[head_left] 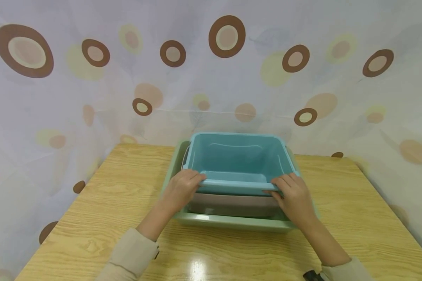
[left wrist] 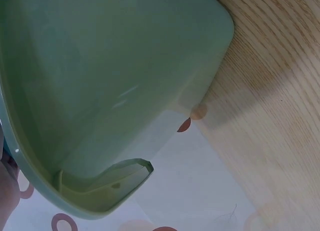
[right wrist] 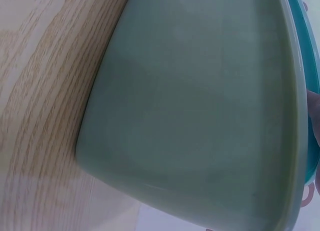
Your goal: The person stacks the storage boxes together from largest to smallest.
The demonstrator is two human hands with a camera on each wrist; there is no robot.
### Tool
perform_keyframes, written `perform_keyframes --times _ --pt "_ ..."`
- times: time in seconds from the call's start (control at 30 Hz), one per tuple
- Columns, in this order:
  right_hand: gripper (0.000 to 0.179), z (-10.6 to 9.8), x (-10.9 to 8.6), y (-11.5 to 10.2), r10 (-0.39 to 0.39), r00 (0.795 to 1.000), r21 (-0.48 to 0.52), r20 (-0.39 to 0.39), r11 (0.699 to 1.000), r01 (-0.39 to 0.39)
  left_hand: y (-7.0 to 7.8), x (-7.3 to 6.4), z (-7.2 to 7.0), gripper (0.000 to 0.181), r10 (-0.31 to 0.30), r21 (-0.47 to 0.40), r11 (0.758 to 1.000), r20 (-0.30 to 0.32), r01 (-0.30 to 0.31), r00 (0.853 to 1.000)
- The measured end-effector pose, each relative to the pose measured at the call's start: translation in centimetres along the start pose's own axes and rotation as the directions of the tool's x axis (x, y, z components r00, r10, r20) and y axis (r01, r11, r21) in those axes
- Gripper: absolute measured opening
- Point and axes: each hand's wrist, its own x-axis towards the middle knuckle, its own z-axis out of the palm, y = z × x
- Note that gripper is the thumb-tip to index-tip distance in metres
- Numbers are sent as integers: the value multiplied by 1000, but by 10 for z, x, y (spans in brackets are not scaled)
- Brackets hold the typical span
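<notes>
A blue plastic bin (head_left: 236, 156) sits tilted at the top of a nested stack, its near rim raised. Beneath it shows a greyish-beige bin (head_left: 232, 205), and around both stands a larger green bin (head_left: 232, 221) on the table. My left hand (head_left: 183, 187) grips the near left part of the blue rim, fingers over it. At the near right, my right hand (head_left: 293, 197) holds the same rim, with the thumb below. Both wrist views are mostly filled by the green bin's outer wall (left wrist: 110, 81); only slivers of the hands show there.
A wooden table (head_left: 126, 187) carries the stack, close to its back edge. Behind and at both sides hangs a pale cloth (head_left: 197, 86) printed with brown rings and pastel spots. Light glares on the tabletop near the front.
</notes>
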Motion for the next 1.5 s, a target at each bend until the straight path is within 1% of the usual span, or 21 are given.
perform_keyframes --times 0.1,0.2,0.43,0.63,0.77,0.9,1.03,1.2,1.3,1.33,1.4,1.47,1.5 --pt "42 0 -1 -1 14 1000 6 15 1000 -14 0 -1 0 22 2 5 1000 -5 -2 1000" --pt "47 -1 -2 -1 20 999 -1 37 1000 -20 0 -2 1 23 7 11 1000 -6 -7 1000" --pt "43 2 -6 -1 0 1000 -3 -12 1000 0 2 -4 2 24 25 26 999 6 -25 1000" --pt "40 5 -8 0 7 1000 8 -13 1000 -7 3 -4 0 28 1 14 1000 25 -2 1000" --pt "30 4 -7 -1 23 1000 12 2 1000 -23 4 -4 -1 31 -13 12 1000 47 12 999" --pt "39 3 -6 -4 44 999 11 12 999 -44 4 -5 -2 32 -19 18 1000 66 18 998" --pt "40 2 -5 -6 65 998 16 17 998 -65 4 -6 -2 33 -22 18 1000 78 21 997" --pt "38 2 -6 -6 88 996 29 34 996 -89 4 -7 0 35 -13 16 1000 64 12 998" --pt "30 2 -6 -6 98 994 50 42 994 -100 4 -7 2 35 -16 9 1000 50 16 999" --pt "31 2 -7 -6 105 993 61 47 992 -108 4 -8 2 34 -24 1 1000 48 24 999" --pt "41 2 -8 -6 118 992 90 47 988 -122 4 -10 4 35 -48 -7 999 48 48 998" --pt "50 3 -9 -6 129 991 119 42 984 -133 4 -12 4 38 -77 -18 997 51 78 996" --pt "52 3 -9 -6 129 991 134 30 982 -132 4 -13 4 40 -92 -20 995 53 93 994"
